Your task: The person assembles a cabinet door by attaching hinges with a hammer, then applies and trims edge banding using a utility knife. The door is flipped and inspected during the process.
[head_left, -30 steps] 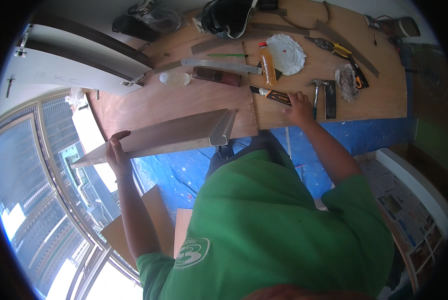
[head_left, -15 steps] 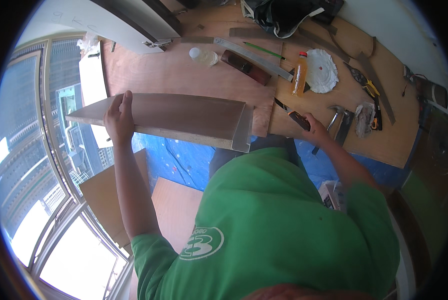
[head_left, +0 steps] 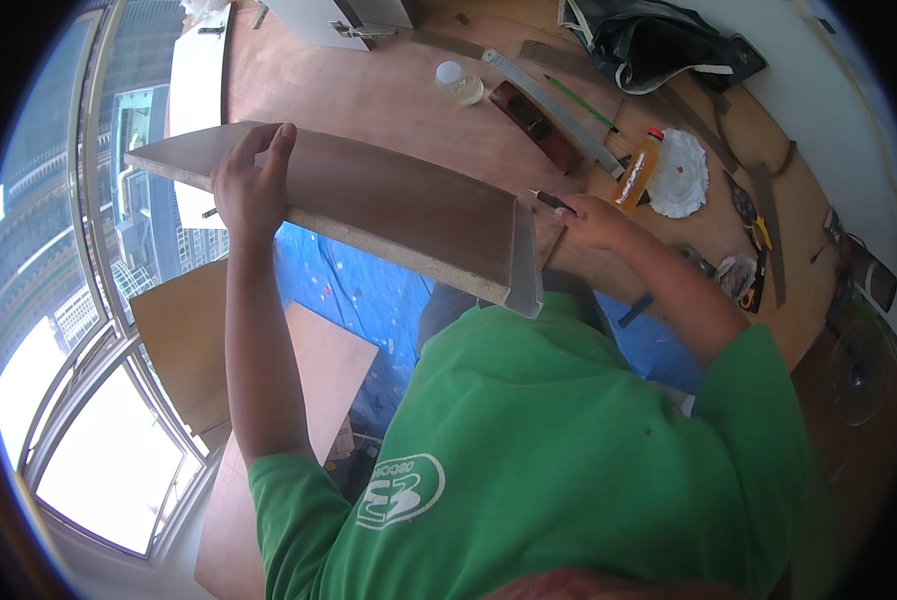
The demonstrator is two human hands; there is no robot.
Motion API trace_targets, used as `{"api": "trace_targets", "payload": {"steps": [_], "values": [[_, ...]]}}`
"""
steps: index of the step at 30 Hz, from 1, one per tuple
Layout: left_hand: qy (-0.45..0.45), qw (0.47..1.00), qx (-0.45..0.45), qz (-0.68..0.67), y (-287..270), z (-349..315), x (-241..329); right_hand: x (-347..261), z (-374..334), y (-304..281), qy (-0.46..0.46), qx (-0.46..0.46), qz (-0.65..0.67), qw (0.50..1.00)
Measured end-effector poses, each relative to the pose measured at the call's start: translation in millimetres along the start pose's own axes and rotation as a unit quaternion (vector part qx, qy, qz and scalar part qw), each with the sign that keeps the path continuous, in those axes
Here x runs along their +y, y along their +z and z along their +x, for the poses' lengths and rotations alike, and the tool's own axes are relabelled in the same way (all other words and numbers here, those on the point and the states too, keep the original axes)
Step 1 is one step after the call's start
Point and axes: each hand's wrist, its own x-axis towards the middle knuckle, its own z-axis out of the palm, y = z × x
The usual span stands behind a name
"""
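Note:
My left hand (head_left: 254, 180) is closed over the far-left part of a long brown board (head_left: 389, 195). The board is held up across my front, its right end lower and close to my body. Along that right end runs a pale grey edging strip (head_left: 526, 265), jutting past the board's lower corner. A utility knife (head_left: 555, 202) with a dark handle is gripped in my right hand (head_left: 599, 222). Its blade points left toward the board's right end, and I cannot tell whether it touches. My fingers hide part of the handle.
On the wooden worktop (head_left: 369, 85) lie a clear bottle (head_left: 460, 85), a dark red hand plane (head_left: 536, 127), a metal straightedge (head_left: 554, 112), a green pencil (head_left: 581, 103), an orange drink bottle (head_left: 639, 170), a white plate (head_left: 681, 175) and yellow-handled snips (head_left: 749, 215). Blue sheeting (head_left: 344, 275) covers the floor.
My right hand has brought the knife left and up, closer to the board's strip end. The board has tilted, its right end lower. My right forearm now covers most of the hammer.

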Motion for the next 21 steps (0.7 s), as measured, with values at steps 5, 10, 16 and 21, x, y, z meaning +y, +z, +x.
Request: {"api": "trace_targets", "payload": {"steps": [5, 10, 16, 21], "values": [[0.000, 1.000, 0.005, -0.006, 0.7, -1.2, 0.5, -9.9, -10.6, -2.8, -0.012, -0.007, 0.024, 1.000], [0.004, 1.000, 0.011, 0.003, 1.6, -0.5, 0.3, 2.5, -5.4, 12.8, -0.049, 0.024, 0.017, 0.998], [-0.004, 1.000, 0.026, -0.001, 6.2, -4.0, -4.2, 4.4, 8.6, 18.0, -0.064, 0.024, 0.031, 0.997], [-0.011, 1.000, 0.026, -0.011, 5.8, -2.7, -3.1, -7.9, 13.7, 15.2, -0.065, 0.018, 0.013, 0.998]]}}
